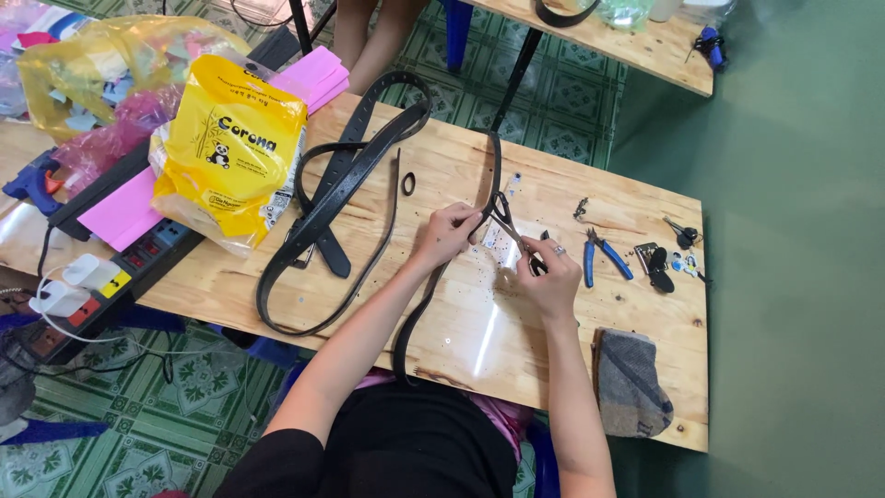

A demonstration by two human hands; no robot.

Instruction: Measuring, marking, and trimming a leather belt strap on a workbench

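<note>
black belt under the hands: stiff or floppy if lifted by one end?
Probably floppy along its length: the black belt curves across the wooden table and droops over the near edge. Likely resists twisting sideways, since it lies as a flat strap. The left hand pinches it and the right hand works a small tool, so it seems light.

Bright even daylight, glare streak on the table (489, 332), slight softness

Blue-handled pliers (604, 255) lie just right of the grip; grey cloth (630, 382) nearer the body; yellow bag (229, 152) far left.
</note>
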